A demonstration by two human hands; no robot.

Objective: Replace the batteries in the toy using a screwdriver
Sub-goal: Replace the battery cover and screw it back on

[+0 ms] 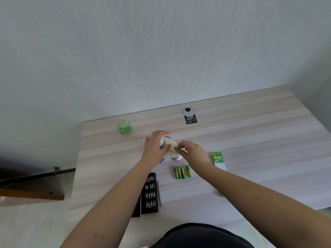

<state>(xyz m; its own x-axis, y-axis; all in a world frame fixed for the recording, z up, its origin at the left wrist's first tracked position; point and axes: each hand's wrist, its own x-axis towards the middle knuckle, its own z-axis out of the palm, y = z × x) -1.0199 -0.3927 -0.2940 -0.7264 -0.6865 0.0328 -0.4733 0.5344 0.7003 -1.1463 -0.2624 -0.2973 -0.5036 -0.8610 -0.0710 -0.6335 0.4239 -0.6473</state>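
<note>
White-and-purple plastic toy (170,149) on the pale wood-grain table (250,140) — both hands on it.

The left hand (155,145) curls around the toy's far end, gripping it; the right hand (192,151) pinches at its near side, though what the fingertips hold is too small to tell. Just nearer lie four green-and-yellow batteries (182,172), a black screwdriver-bit case (150,194) and a slim grey screwdriver (160,194) — all untouched.

The table (250,140) looks like pale matt wood-grain laminate. The toy (171,149) seems smooth white and purple plastic. Four batteries (181,172) have glossy green wrappers. The wall (143,51) is rough-textured.
</note>
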